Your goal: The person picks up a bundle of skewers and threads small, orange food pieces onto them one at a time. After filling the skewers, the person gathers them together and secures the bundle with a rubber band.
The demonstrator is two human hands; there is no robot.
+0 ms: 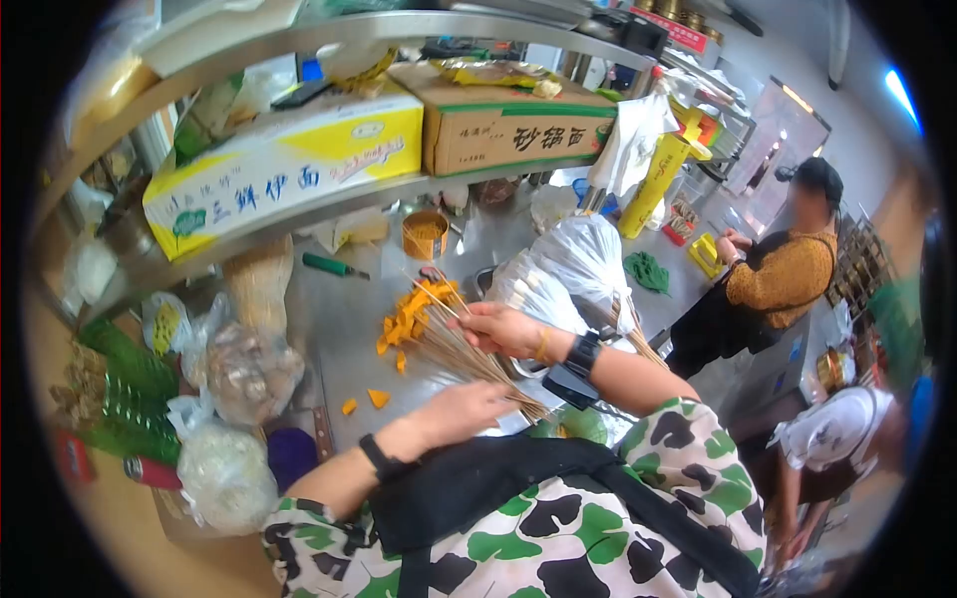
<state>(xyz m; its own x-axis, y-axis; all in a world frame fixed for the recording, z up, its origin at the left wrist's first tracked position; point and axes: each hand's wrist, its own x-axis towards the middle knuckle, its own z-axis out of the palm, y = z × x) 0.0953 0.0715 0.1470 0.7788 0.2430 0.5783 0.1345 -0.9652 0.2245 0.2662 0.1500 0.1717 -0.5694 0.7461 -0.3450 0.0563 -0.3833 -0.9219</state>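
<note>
My right hand point(505, 329) pinches a thin wooden skewer point(431, 292) that points up and left over the pile. Orange-yellow pieces of food point(407, 321) are heaped around the far ends of a bundle of skewers point(464, 349) on the metal table. Low over the near ends of that bundle is my left hand point(467, 411), its fingers stretched out. Two loose orange pieces point(378, 399) lie to the left of the bundle.
Behind the heap stand an open tin point(426, 234) and a green-handled peeler or knife point(335, 265). White plastic bags over skewers point(583, 261) lie right. Cardboard boxes point(518, 125) fill the shelf above; bagged food point(227, 473) stands left. Two other people point(788, 269) are at the right.
</note>
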